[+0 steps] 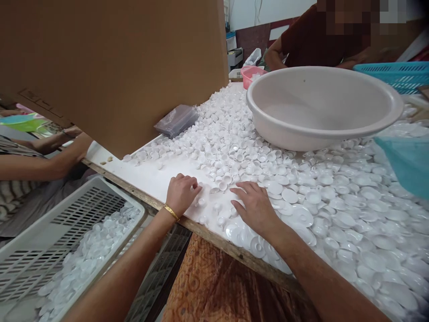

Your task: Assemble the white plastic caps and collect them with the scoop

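Note:
My left hand, with a gold bracelet at the wrist, is over the table's near edge. Its fingers are curled in towards the thumb, and whatever they may hold is hidden. To its right, my right hand has its fingers spread, reaching over small white pieces and holding none that I can see. Between the two hands lie a few small white cup-shaped pieces. Glossy white dish-shaped pieces lie beside my right wrist, and round saucer-like ones lie beneath my right forearm.
A large white basin stands on the heaped pieces. A cardboard sheet rises at the left, beside a plastic-wrapped packet. Below the wooden edge, a white slotted crate holds white pieces. Other people sit left and across; a blue basket stands far right.

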`<state>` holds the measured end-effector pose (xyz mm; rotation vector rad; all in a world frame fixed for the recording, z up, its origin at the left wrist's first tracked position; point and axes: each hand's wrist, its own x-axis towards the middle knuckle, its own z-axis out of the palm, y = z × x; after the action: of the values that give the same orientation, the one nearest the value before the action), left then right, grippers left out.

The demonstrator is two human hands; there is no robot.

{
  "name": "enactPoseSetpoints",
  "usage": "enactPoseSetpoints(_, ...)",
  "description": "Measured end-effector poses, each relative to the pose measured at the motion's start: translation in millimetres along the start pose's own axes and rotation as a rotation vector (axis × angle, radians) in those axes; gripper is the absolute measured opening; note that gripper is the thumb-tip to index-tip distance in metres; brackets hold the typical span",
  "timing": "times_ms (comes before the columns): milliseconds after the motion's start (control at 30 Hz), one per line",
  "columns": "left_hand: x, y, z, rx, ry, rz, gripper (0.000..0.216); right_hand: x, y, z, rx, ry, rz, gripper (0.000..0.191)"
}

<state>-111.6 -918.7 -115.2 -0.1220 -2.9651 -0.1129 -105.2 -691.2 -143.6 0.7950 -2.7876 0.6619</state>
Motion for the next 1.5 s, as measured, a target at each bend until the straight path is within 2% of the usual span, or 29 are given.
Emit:
enactPoseSetpoints(100, 2, 9, 0, -0.069, 0.054, 0.035, 0.02, 6, -5, 4, -0.004, 0.009, -0.037, 0.035)
enactPoseSetpoints(267, 14, 33, 7, -0.095, -0.084, 0.06, 0.019, 10, -11, 11, -0.025, -0.017, -0.131, 0.035)
enactPoseSetpoints(433, 7, 39, 9, -0.018, -0.092, 0.132, 0.016, 7, -5, 8, -0.002, -0.017, -0.088, 0.032)
enactPoseSetpoints(533, 1, 36, 7, 0.029, -0.054, 0.115, 0.014, 6, -4, 6, 0.01, -0.018, -0.083, 0.03)
enactPoseSetpoints(633, 2, 37, 7, -0.004, 0.01, 0.109, 0.016, 5, -4, 4, 0.01, -0.007, -0.084, 0.029)
enactPoseSetpoints(700, 6, 42, 10, -0.05, 0.02, 0.157, 0.02, 4, -4, 2, 0.001, 0.011, -0.081, 0.029)
enactPoseSetpoints(867, 13, 57, 17, -0.01, -0.026, 0.269, 0.021, 2, 4, -2, -0.038, 0.065, -0.044, 0.027)
enactPoseSetpoints(1067, 4, 68, 10, 0.183, -0.1, 0.357, 0.016, 4, 12, -9, -0.067, 0.103, 0.056, 0.025)
enactPoseSetpoints(1233, 3, 73, 4, 0.243, -0.112, 0.31, 0.02, 3, 12, -14, -0.05, 0.03, 0.065, 0.024)
enactPoseSetpoints(1367, -1, 76, 2, 0.152, -0.164, 0.332, 0.024, 2, 12, -14, -0.063, 0.012, 0.035, 0.027)
enactPoseSetpoints(1433, -3, 69, 0, 0.065, -0.132, 0.319, 0.024, 2, 13, -13, -0.067, 0.0, 0.033, 0.026)
enactPoseSetpoints(1500, -3, 51, -3, 0.027, -0.056, 0.245, 0.025, 2, 14, -12, -0.073, -0.005, 0.044, 0.024)
